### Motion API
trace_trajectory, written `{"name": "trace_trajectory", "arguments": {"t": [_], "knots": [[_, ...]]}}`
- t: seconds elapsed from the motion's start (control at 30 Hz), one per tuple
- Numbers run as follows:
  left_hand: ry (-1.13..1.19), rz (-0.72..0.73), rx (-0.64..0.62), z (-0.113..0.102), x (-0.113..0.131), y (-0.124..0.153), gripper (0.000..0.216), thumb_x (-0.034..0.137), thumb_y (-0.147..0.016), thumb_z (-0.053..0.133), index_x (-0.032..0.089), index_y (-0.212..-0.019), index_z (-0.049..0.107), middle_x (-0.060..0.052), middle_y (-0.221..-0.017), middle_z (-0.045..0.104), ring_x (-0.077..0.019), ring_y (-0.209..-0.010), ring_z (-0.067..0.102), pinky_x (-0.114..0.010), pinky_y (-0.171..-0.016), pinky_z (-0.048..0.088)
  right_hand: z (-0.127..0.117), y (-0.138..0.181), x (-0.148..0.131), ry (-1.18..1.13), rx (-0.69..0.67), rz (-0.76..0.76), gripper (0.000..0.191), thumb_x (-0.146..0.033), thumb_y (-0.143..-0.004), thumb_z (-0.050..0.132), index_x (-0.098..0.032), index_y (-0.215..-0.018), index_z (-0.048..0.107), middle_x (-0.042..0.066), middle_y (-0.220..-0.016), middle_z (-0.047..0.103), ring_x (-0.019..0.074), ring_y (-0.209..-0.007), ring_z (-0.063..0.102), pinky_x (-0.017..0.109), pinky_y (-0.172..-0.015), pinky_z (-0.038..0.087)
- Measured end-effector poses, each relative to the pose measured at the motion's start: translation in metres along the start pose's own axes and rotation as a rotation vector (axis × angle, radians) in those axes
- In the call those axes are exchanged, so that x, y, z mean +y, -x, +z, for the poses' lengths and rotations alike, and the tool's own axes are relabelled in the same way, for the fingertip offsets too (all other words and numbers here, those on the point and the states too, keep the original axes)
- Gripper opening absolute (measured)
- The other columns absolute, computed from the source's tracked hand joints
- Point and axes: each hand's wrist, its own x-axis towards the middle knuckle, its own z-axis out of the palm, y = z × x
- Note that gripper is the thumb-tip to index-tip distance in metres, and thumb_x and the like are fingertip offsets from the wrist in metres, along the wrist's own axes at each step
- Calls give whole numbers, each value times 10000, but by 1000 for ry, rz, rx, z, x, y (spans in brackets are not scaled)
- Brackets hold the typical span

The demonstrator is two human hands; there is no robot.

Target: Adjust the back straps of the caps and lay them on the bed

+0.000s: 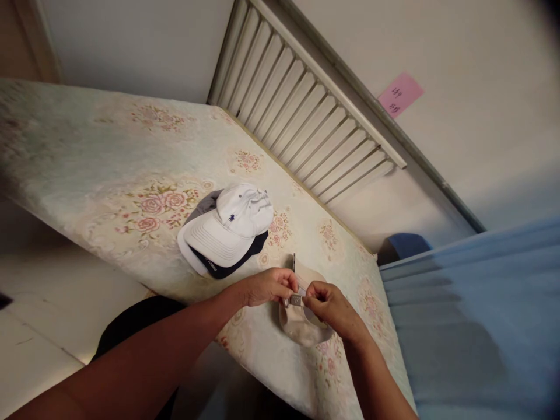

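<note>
A flower-covered table (105, 151) fills my view, with a pale radiator (301, 99) beyond the white cap (231, 224) and a blue curtain (472, 315) well to its right. A dark cap (227, 270) pokes out beneath it. The beige cap (308, 333) is to the white cap's right, nearer me. My left fingers (283, 277) pinch closed on its strap on the white cap's side of the metal buckle (296, 300); my right fingers (318, 289) pinch closed on the far side.
</note>
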Motion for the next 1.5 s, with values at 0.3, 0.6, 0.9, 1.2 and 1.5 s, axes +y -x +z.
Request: {"name": "trace_trajectory", "arguments": {"t": [0.3,0.6,0.9,1.2,1.5], "knots": [[-8,0,6,0,1,0,179,140,-630,623,154,-798,564,40,-653,562,-69,-561,509,-201,-556,376,5,2,0,-105,-29,14,225,-347,-743,565,-200,-618,451,-74,-467,410,58,-414,303,202,-412,242],[-14,11,-3,0,-2,-1,186,135,-628,627,152,-801,562,39,-647,551,-73,-564,502,-204,-556,367,5,6,-3,-66,-18,-3,223,-312,-737,562,-205,-597,427,-74,-465,401,61,-424,303,210,-423,232],[21,19,-28,0,-4,-2,234,164,-620,686,154,-821,567,29,-723,550,-80,-652,514,-203,-601,383,5,5,5,-134,-14,11,258,-375,-742,561,-208,-601,424,-77,-457,391,60,-407,292,207,-414,225],[-1,36,-44,-1,-6,-3,255,178,-626,722,148,-815,554,34,-718,550,-70,-647,512,-194,-613,376,5,4,11,-234,-93,11,269,-408,-758,593,-193,-651,474,-67,-492,437,62,-426,332,208,-431,228],[0,32,-35,2,-3,-1,244,186,-636,718,149,-806,546,39,-687,549,-67,-614,498,-192,-581,345,6,5,7,-240,-117,-38,227,-382,-785,584,-170,-711,550,-48,-560,471,77,-497,371,223,-491,260]]}}
